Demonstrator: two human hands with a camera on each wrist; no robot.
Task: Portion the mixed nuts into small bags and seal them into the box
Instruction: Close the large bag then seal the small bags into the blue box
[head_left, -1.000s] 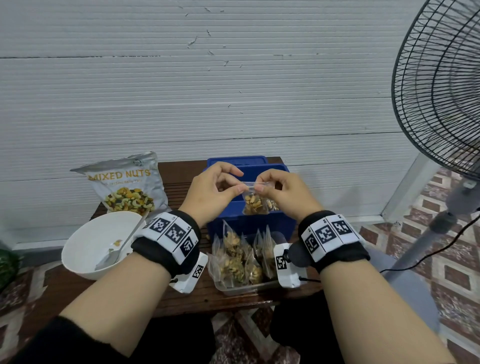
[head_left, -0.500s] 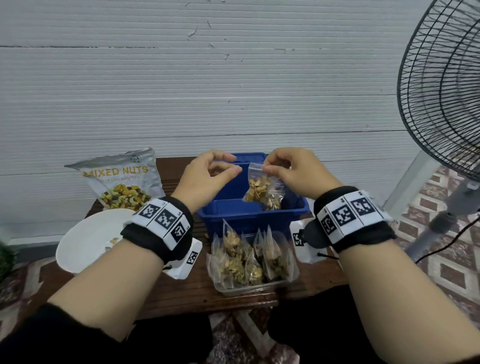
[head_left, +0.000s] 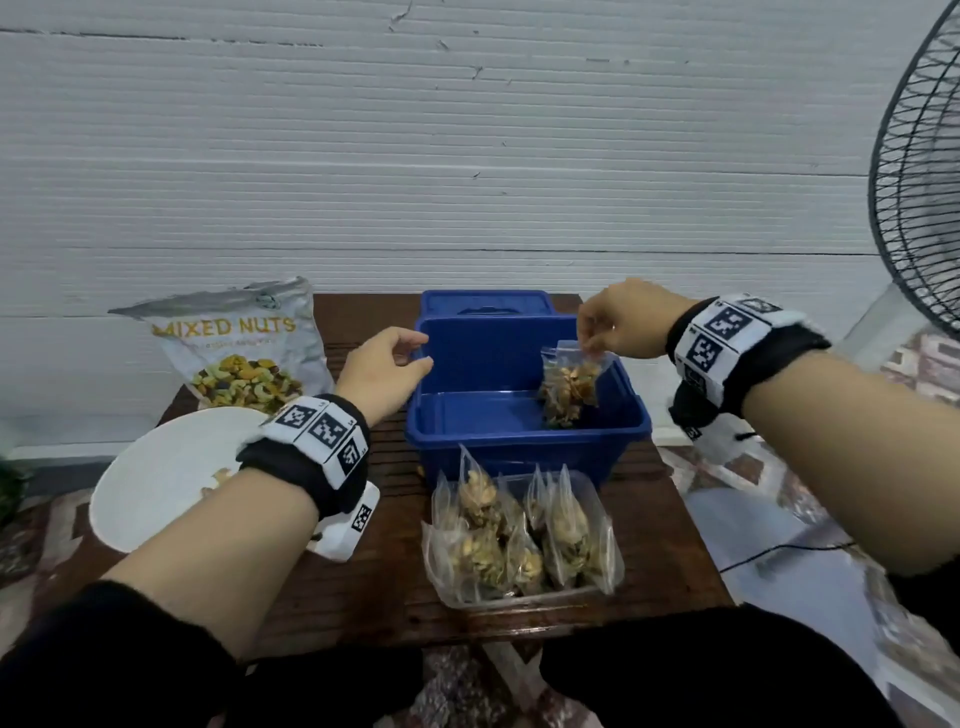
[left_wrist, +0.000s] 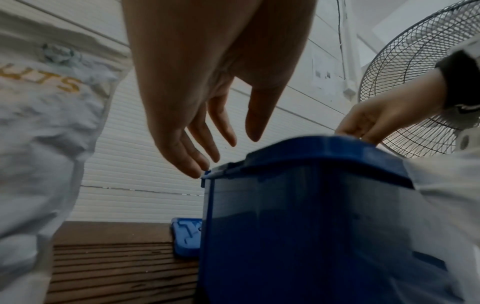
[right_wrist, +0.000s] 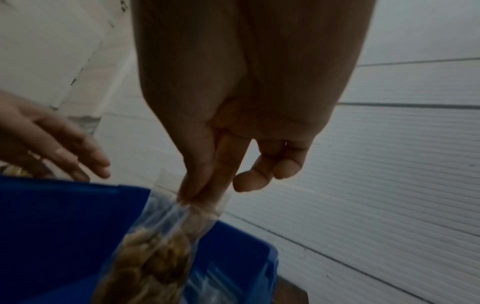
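My right hand (head_left: 597, 340) pinches the top edge of a small clear bag of nuts (head_left: 569, 387) between thumb and forefinger (right_wrist: 200, 185). That small bag (right_wrist: 155, 257) hangs inside the right side of the open blue box (head_left: 519, 431), low toward its floor. My left hand (head_left: 410, 358) hovers with relaxed fingers (left_wrist: 197, 162) just above the box's left rim (left_wrist: 298, 152), holding nothing. A clear tray (head_left: 524, 600) with several filled small bags (head_left: 519, 535) sits in front of the box.
The large MIXED NUTS pouch (head_left: 239, 348) stands at the back left, with a white bowl (head_left: 156, 478) in front of it. The blue lid (head_left: 483, 304) lies behind the box. A standing fan (head_left: 919, 171) is at the right, off the brown table (head_left: 670, 530).
The left hand let go of the small bag and drew back to the left. The right hand carried the bag rightward and down into the box.
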